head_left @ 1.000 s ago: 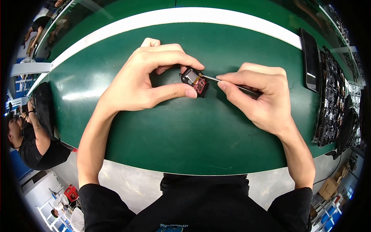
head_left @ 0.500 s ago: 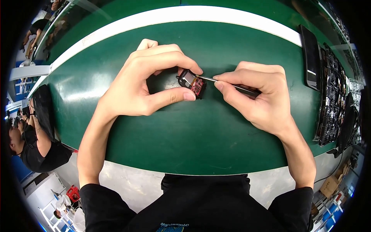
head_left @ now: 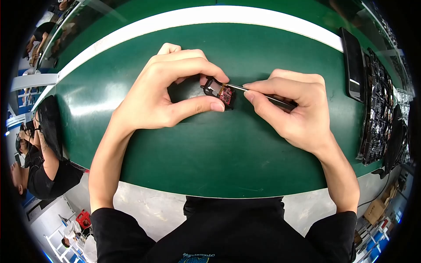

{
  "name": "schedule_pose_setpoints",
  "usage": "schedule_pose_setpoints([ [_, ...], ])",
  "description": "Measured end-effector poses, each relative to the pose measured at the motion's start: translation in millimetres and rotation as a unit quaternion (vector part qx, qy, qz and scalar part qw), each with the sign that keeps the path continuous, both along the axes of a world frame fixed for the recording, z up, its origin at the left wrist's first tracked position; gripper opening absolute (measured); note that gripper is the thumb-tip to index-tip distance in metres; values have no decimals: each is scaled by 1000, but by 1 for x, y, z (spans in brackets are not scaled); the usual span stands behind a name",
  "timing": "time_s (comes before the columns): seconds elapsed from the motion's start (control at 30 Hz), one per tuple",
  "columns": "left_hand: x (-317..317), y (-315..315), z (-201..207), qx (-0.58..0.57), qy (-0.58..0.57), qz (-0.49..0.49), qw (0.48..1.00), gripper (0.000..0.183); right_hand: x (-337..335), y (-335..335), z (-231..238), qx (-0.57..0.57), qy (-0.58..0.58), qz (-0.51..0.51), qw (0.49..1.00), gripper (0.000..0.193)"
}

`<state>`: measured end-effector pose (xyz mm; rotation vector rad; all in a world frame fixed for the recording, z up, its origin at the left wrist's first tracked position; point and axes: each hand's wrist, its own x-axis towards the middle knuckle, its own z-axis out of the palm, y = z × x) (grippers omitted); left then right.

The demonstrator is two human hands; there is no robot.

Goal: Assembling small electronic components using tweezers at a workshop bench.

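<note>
Two hands work over the middle of the green bench top (head_left: 197,162). The left hand (head_left: 160,93) pinches a small black device (head_left: 213,87) by opposite edges, index fingertip on the far edge and thumb on the near edge. This edge grip presumably leaves the open face, with its red circuit board (head_left: 226,95), unobstructed from above and from the right. Whether the device also rests on the bench top cannot be determined. The right hand (head_left: 299,107) pinches a slim tool (head_left: 280,103) between thumb and forefinger, pen-fashion, close to its metal shaft; this hold likely serves fine control. The tool lies at a shallow slant, its tip at the device's right-hand edge, just beside the left index fingertip; actual contact at the tip is too small to confirm. The left pinch probably also braces the device against sideways push. A black flat slab (head_left: 352,65) and a stack of black parts (head_left: 377,114) lie at the right side, well apart from both hands, apparently to leave working room.
</note>
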<state>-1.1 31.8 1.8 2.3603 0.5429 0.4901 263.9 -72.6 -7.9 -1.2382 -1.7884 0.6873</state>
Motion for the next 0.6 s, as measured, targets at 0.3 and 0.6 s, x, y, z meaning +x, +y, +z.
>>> schedule_pose_setpoints([
  [0.3,-1,-2,1,-7,0,8,1000,44,-3,-2,2,-13,13,7,1000,5],
  [0.6,1,0,1,14,6,-5,1000,44,-2,-2,0,-12,15,-2,1000,6],
])
